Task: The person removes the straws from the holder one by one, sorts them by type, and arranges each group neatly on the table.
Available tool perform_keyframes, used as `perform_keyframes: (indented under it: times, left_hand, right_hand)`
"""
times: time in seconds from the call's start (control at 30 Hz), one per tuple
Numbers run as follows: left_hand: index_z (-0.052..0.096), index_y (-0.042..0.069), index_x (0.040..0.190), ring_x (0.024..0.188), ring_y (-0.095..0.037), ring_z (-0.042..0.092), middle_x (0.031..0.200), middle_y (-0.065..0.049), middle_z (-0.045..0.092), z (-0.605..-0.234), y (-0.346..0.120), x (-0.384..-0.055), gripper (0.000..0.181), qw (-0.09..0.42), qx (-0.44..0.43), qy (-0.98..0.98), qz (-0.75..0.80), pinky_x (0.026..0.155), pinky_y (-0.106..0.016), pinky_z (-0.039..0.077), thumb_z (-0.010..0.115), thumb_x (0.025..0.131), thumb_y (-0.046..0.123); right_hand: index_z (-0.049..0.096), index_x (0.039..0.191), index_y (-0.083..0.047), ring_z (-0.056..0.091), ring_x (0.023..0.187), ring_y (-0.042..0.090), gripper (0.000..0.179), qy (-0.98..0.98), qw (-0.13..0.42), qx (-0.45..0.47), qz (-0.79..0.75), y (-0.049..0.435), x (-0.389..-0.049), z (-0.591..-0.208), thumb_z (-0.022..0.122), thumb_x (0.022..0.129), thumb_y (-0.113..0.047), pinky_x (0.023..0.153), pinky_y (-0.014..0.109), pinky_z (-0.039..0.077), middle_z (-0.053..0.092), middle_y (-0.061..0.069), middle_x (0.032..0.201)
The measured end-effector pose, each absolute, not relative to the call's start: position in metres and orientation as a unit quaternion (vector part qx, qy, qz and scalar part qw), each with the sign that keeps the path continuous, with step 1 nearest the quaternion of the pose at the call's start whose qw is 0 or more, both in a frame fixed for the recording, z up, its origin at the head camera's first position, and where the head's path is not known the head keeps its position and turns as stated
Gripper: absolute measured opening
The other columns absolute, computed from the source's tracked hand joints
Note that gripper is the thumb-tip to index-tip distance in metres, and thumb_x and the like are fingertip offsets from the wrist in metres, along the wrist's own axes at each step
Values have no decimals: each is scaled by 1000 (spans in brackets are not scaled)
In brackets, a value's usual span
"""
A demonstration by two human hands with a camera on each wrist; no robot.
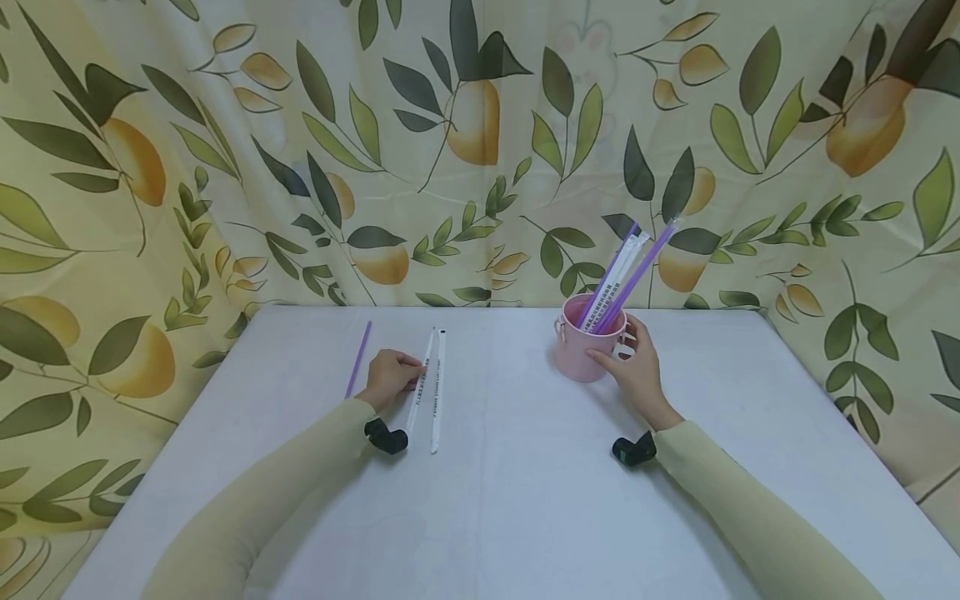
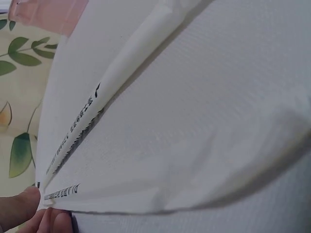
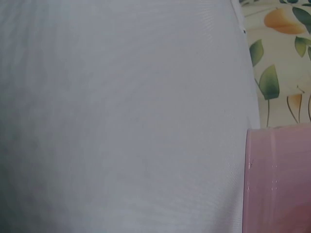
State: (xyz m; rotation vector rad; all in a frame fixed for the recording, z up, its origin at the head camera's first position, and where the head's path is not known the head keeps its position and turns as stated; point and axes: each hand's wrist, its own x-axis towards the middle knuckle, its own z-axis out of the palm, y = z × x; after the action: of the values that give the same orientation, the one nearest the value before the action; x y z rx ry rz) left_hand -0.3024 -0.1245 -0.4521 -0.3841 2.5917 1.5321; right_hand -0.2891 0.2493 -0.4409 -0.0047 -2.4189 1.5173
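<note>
My left hand [image 1: 392, 373] pinches a white paper-wrapped straw [image 1: 419, 396] between thumb and fingers, left of the table's middle. In the left wrist view the fingertips [image 2: 30, 200] are at the printed part of this wrapper [image 2: 121, 199]. A second wrapped straw [image 1: 438, 396] lies just to its right, and a bare purple straw [image 1: 358, 358] lies left of the hand. My right hand [image 1: 641, 375] grips a pink bucket [image 1: 581, 357] by its right side, thumb in front. Purple straws [image 1: 647, 268] and a printed white wrapper [image 1: 611, 285] lean out of it. The right wrist view shows no fingers.
A white-covered table [image 1: 495, 500] spans the work area. Behind it and at the sides hangs a curtain [image 1: 480, 225] printed with fruit and leaves. Black wrist cameras, one on the left wrist [image 1: 386, 437] and one on the right wrist [image 1: 634, 449], sit close above the tabletop.
</note>
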Motion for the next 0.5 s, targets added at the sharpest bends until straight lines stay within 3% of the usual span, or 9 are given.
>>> perform_keyframes:
  times: [0.37, 0.5]
  left_hand:
    - [68, -1, 103, 66, -8, 59, 90, -13, 68, -443, -137, -300, 20, 77, -113, 840, 526, 58, -17, 52, 65, 87, 10]
    - [66, -2, 108, 72, -11, 62, 98, -15, 68, -440, -141, -298, 23, 86, -101, 837, 531, 64, -20, 54, 62, 89, 10]
  right_hand:
    - [24, 147, -10, 41, 126, 37, 84, -838, 142, -3, 527, 250, -290, -441, 74, 81, -23, 103, 51, 40, 37, 19, 145]
    - [23, 147, -9, 40, 126, 38, 84, -840, 140, -2, 523, 251, -290, -442, 74, 82, -24, 103, 51, 40, 36, 19, 146]
